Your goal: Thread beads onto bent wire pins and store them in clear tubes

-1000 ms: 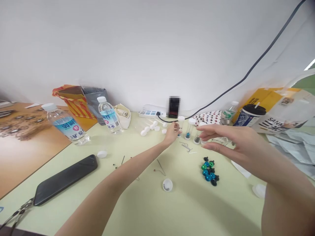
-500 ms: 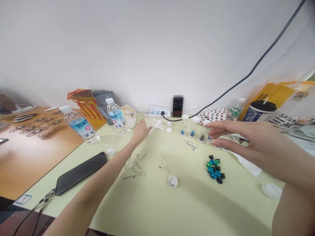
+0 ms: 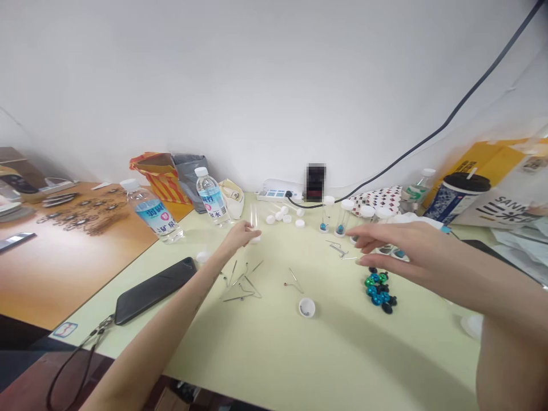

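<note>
My left hand (image 3: 240, 236) is closed on a clear tube (image 3: 254, 219) with a white base, held upright near the white caps (image 3: 282, 214). My right hand (image 3: 385, 242) hovers with thumb and fingers apart and nothing between them, in front of several capped tubes (image 3: 343, 217) that hold small blue parts. Below it lies a cluster of blue, green and black pieces (image 3: 379, 291). Bent metal wires (image 3: 242, 285) lie beside my left forearm, and another bent wire (image 3: 294, 279) rests near a small white cup (image 3: 307, 307) with tiny parts inside.
A black phone (image 3: 154, 291) and two water bottles (image 3: 160, 220) (image 3: 212, 200) stand or lie at the left. Behind are a power strip (image 3: 274, 194) and a patterned bag (image 3: 379, 201). A lidded drink cup (image 3: 456, 197) is at the right.
The view has shifted slightly, so the table things appear farther right. A clear tube now shows upright in my left hand, which has drawn back a little. My right hand remains raised near the capped tubes.
</note>
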Tool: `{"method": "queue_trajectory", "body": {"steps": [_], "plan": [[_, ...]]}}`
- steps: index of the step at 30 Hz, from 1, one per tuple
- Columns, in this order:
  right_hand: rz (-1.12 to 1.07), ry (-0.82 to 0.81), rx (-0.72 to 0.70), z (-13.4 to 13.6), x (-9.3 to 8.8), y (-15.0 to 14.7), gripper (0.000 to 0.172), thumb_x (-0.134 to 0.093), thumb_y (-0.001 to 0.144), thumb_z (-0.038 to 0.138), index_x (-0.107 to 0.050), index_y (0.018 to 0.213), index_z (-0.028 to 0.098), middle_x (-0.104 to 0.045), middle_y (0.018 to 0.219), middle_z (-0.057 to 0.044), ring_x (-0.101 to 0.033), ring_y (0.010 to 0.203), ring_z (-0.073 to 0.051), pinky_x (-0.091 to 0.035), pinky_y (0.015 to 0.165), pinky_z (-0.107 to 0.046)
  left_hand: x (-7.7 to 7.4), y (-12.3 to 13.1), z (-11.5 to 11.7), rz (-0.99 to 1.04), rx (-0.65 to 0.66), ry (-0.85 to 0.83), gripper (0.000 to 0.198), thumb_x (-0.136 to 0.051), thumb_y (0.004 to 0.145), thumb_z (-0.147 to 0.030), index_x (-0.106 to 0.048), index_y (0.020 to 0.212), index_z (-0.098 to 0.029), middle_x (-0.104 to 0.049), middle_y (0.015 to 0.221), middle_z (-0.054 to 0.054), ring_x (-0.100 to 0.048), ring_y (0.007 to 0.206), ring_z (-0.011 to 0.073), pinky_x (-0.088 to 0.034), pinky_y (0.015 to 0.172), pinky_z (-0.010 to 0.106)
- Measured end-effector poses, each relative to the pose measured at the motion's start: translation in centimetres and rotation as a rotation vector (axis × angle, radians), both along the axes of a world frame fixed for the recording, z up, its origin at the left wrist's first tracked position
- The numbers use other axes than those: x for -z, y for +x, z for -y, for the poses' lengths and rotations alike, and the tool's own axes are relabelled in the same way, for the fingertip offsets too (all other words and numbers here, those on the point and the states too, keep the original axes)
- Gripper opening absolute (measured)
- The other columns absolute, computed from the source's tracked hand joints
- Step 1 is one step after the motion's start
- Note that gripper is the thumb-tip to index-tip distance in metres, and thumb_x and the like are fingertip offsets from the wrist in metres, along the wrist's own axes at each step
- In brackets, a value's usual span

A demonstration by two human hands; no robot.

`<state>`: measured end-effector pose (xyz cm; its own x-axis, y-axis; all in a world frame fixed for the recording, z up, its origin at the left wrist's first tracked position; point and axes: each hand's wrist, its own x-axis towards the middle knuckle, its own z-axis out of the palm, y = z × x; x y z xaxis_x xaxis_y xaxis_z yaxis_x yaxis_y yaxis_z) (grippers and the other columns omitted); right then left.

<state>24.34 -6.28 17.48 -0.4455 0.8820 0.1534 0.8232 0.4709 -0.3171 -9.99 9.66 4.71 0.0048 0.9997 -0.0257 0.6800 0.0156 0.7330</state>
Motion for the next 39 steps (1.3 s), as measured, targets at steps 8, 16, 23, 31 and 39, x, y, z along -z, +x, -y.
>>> {"method": "queue_trajectory", "body": {"steps": [8, 16, 23, 31, 39], "plan": [[-0.46, -0.122, 0.011, -3.2, 5.6, -8.5, 0.039, -0.058, 0.082, 0.048, -0.058, 0.114, 0.025, -0.062, 0.113, -0.004, -0.062, 0.071, -0.014, -0.048, 0.064, -0.03, -2.0, 6.6, 10.3, 0.07, 0.298, 0.382, 0.025, -0.067, 0.075, -0.036, -0.055, 0.093, -0.023, -0.06, 0.077, -0.002, -0.047, 0.057, 0.0101, -0.04, 0.055, 0.023], [-0.457, -0.073, 0.163, -6.0, 9.7, -7.5, 0.027, -0.058, 0.081, 0.041, -0.057, 0.098, 0.021, -0.065, 0.102, -0.004, -0.061, 0.07, -0.015, -0.044, 0.06, -0.028, 1.0, 5.2, 9.2, -0.022, 0.403, 0.405, 0.015, -0.056, 0.085, -0.034, -0.062, 0.091, -0.022, -0.066, 0.084, 0.001, -0.058, 0.074, 0.0154, -0.045, 0.069, 0.027], [-0.404, -0.188, 0.206, -7.2, 14.1, -7.0, 0.022, -0.059, 0.08, 0.034, -0.056, 0.097, 0.021, -0.065, 0.105, -0.005, -0.063, 0.072, -0.015, -0.043, 0.057, -0.026, 1.2, 2.0, 6.1, -0.212, 0.358, 0.476, 0.013, -0.053, 0.084, -0.022, -0.065, 0.078, -0.022, -0.067, 0.077, 0.002, -0.056, 0.078, 0.0198, -0.043, 0.073, 0.031], [-0.435, -0.265, 0.249, -3.1, 14.5, -6.1, 0.026, -0.058, 0.081, 0.039, -0.055, 0.101, 0.024, -0.066, 0.099, -0.003, -0.062, 0.069, -0.016, -0.045, 0.058, -0.029, 1.5, 2.8, 7.0, -0.308, 0.532, 0.405, 0.018, -0.049, 0.085, -0.022, -0.066, 0.079, -0.021, -0.067, 0.085, 0.007, -0.053, 0.09, 0.0252, -0.042, 0.076, 0.036], [-0.338, -0.128, 0.409, -1.4, 13.8, -3.7, 0.033, -0.052, 0.085, 0.05, -0.054, 0.102, 0.023, -0.065, 0.093, -0.003, -0.053, 0.057, -0.013, -0.04, 0.053, -0.028, 1.6, 0.4, 5.2, -0.508, 0.361, 0.335, 0.01, -0.057, 0.079, -0.021, -0.065, 0.074, -0.02, -0.066, 0.087, 0.008, -0.054, 0.089, 0.0271, -0.041, 0.074, 0.036]]}}
